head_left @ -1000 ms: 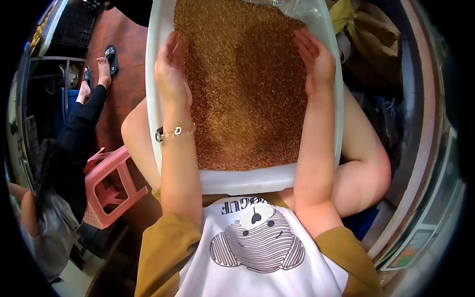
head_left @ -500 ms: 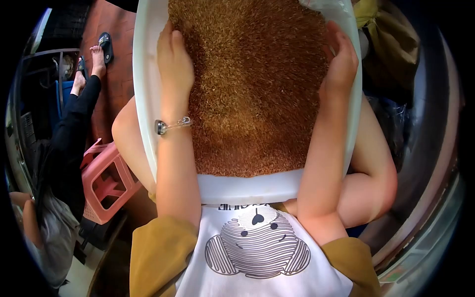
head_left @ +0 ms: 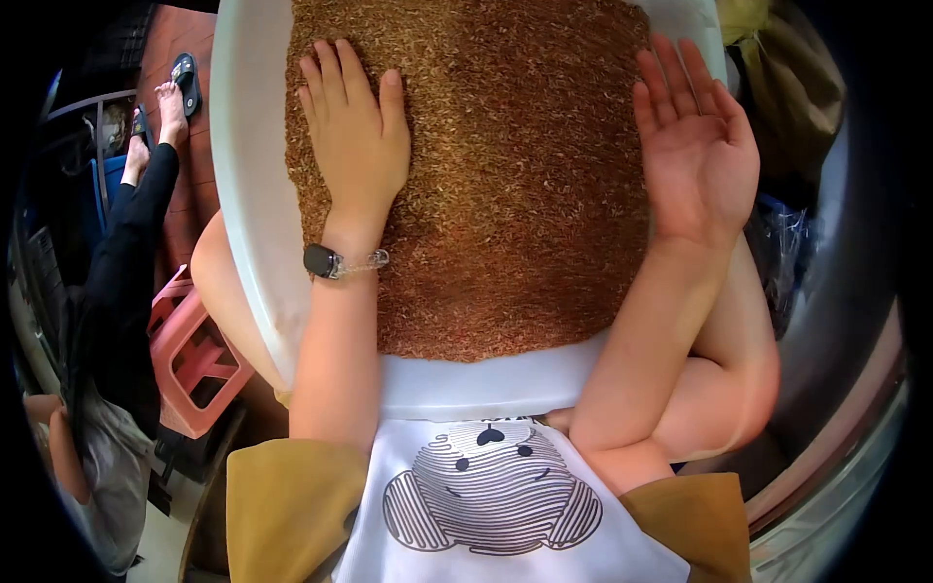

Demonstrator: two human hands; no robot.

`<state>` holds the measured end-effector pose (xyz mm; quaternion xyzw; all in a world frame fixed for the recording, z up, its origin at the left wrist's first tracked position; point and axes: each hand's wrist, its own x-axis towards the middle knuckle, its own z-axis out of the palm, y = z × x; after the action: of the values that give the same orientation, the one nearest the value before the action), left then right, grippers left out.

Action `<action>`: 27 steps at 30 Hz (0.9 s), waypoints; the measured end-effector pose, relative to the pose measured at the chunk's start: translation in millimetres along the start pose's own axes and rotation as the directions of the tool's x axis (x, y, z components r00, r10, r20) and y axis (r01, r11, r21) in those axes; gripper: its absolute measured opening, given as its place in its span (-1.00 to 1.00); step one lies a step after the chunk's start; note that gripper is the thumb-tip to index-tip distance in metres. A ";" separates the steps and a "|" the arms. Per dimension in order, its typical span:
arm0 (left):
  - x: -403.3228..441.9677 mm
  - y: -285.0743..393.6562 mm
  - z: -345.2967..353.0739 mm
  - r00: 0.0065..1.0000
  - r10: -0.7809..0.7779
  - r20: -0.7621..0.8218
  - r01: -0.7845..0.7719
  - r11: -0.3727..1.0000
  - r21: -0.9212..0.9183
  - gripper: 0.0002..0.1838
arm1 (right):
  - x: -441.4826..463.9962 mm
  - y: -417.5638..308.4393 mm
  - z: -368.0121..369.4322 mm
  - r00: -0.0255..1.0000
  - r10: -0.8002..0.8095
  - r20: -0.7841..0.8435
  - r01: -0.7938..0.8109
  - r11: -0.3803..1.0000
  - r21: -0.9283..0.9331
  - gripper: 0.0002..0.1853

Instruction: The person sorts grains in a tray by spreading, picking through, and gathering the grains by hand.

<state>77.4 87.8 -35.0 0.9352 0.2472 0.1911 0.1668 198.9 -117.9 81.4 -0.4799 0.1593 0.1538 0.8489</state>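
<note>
A large white tub (head_left: 486, 387) rests across my bent legs, filled with a wide layer of small reddish-brown grain-like pieces (head_left: 515, 194). Palm down on the left part of the pieces lies my left hand (head_left: 360, 136), its fingers apart, holding nothing. A dark watch or band and a clear bracelet circle that wrist. At the tub's right side my right hand (head_left: 702, 155) is turned palm up, fingers spread and empty, over the right edge of the layer and the rim.
Another person's legs (head_left: 131, 214) in dark trousers and slippers stretch along the left, beside a pink plastic stool (head_left: 199, 360). A brown sack (head_left: 792, 87) stands at the upper right, with clear plastic (head_left: 785, 243) below it.
My left hand has moved from the tub's left wall onto the pieces and spread its fingers. My right hand has turned palm up and opened. The tub appears larger and shifted left.
</note>
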 end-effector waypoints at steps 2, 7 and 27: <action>-0.4 -2.0 0.8 0.999 0.028 0.022 -0.030 0.998 0.061 -0.35 | 0.8 0.6 -2.6 1.000 -0.005 -0.002 0.005 1.000 -0.005 -0.50; 0.9 -0.2 -1.0 0.999 0.048 0.020 -0.049 0.996 0.072 -0.37 | 13.3 -4.5 -36.0 0.931 0.135 0.340 -0.244 0.922 0.301 -0.51; 103.5 -30.6 24.3 0.986 0.001 -0.164 -0.052 0.951 -0.306 -0.44 | 12.2 -13.5 -50.5 0.907 0.203 0.369 -0.396 0.708 0.585 -0.65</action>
<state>159.2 162.2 -40.1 0.8822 0.2144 0.3050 0.2878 209.3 -166.8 62.0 -0.0976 0.1584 0.2919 0.9382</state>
